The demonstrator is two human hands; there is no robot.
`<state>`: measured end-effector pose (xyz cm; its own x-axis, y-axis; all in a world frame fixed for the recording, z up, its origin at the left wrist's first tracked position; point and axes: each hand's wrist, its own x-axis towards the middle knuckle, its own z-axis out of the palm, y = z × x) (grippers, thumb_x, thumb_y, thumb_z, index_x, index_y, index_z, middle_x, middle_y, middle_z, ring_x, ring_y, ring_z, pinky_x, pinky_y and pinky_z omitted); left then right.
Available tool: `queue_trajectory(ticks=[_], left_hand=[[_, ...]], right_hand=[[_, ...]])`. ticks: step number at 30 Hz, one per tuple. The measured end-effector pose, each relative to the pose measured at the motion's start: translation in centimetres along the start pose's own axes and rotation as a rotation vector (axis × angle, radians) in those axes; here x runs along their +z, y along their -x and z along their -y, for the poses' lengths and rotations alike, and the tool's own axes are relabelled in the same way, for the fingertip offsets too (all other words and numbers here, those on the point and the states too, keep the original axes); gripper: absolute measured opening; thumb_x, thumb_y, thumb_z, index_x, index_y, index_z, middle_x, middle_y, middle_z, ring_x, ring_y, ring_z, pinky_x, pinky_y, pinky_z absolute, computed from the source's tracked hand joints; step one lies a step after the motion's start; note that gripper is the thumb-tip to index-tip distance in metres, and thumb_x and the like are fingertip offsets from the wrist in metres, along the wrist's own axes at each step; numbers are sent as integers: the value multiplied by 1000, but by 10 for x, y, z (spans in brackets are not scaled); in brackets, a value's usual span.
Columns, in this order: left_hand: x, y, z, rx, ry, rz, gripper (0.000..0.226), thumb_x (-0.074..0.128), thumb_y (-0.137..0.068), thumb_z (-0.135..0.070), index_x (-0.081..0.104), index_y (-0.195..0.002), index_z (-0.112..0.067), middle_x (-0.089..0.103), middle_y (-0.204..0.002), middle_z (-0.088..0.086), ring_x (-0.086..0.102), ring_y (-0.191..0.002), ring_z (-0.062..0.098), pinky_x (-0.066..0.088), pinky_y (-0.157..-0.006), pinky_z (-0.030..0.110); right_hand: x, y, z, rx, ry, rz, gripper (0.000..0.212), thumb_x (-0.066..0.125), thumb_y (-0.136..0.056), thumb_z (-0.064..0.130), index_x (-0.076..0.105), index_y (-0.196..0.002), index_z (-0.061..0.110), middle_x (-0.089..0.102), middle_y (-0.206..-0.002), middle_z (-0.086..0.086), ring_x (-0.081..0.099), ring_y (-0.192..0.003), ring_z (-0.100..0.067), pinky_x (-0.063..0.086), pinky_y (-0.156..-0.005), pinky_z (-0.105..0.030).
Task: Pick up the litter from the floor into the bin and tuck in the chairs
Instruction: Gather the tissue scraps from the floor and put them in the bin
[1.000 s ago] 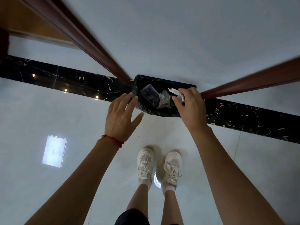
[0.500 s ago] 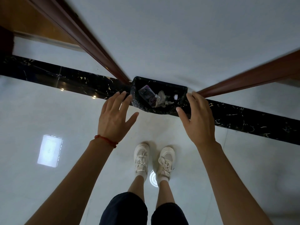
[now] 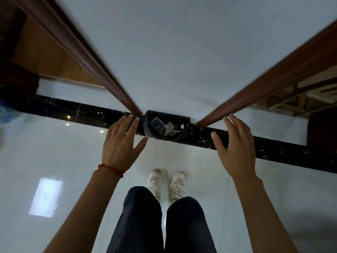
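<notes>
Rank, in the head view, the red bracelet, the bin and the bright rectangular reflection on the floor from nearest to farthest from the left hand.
From the left hand:
1. Red bracelet, on that hand's own wrist.
2. Bin, just to the right of the fingertips, against the black marble strip.
3. Bright rectangular reflection, down at the lower left on the floor.

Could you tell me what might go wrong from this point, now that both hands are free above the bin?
The bin stands on the floor just ahead of the shoes, so a step forward could knock it and spill its litter. Both the left hand and right hand hold nothing.
</notes>
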<state>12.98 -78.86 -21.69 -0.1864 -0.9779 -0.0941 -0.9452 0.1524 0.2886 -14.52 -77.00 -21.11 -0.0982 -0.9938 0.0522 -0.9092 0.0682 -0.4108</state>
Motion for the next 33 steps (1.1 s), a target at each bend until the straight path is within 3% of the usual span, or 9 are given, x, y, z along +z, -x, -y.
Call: queue_trajectory(ticks=[9, 17, 22, 27, 30, 33], left_hand=[[-74, 11, -56, 123, -12, -40, 53, 68, -81, -30, 56, -120, 4, 56, -123, 26, 50, -116, 42, 39, -94, 54], [-88, -9, -65, 308, -26, 56, 56, 75, -76, -25, 56, -119, 5, 56, -123, 27, 51, -114, 44, 40, -93, 56], [-102, -43, -58, 496, -61, 140, 56, 54, -82, -37, 58, -117, 6, 58, -118, 28, 54, -109, 46, 43, -89, 56], [-118, -67, -68, 710, -85, 161, 55, 65, -84, -32, 53, -123, 5, 53, -126, 28, 47, -118, 44, 37, -97, 53], [-124, -66, -87, 834, -94, 219, 60, 43, -88, -43, 52, -124, 4, 52, -128, 26, 46, -120, 42, 35, -99, 52], [-122, -54, -112, 979, -95, 272, 64, 34, -88, -45, 56, -120, 6, 56, -123, 27, 50, -115, 43, 39, -96, 53]], right_hand=[[-79, 29, 19, 61, 9, -37, 47, 63, -85, 26, 52, -122, -1, 51, -130, -22, 46, -121, -36, 37, -97, -47], [-98, 55, 19, 230, 110, -29, 48, 62, -86, 29, 52, -122, 0, 50, -132, -21, 45, -122, -37, 37, -97, -50], [-100, 69, 36, 408, 115, -132, 49, 65, -84, 26, 52, -122, -1, 50, -131, -23, 45, -122, -39, 36, -97, -52], [-99, 94, 68, 613, 114, -218, 51, 59, -87, 31, 48, -128, 2, 45, -137, -20, 40, -126, -36, 33, -100, -49], [-102, 120, 83, 738, 125, -251, 52, 53, -89, 36, 45, -130, 4, 43, -139, -18, 38, -129, -34, 30, -104, -48], [-107, 154, 91, 878, 143, -269, 54, 48, -91, 39, 42, -134, 7, 39, -143, -14, 33, -132, -31, 26, -107, -46]])
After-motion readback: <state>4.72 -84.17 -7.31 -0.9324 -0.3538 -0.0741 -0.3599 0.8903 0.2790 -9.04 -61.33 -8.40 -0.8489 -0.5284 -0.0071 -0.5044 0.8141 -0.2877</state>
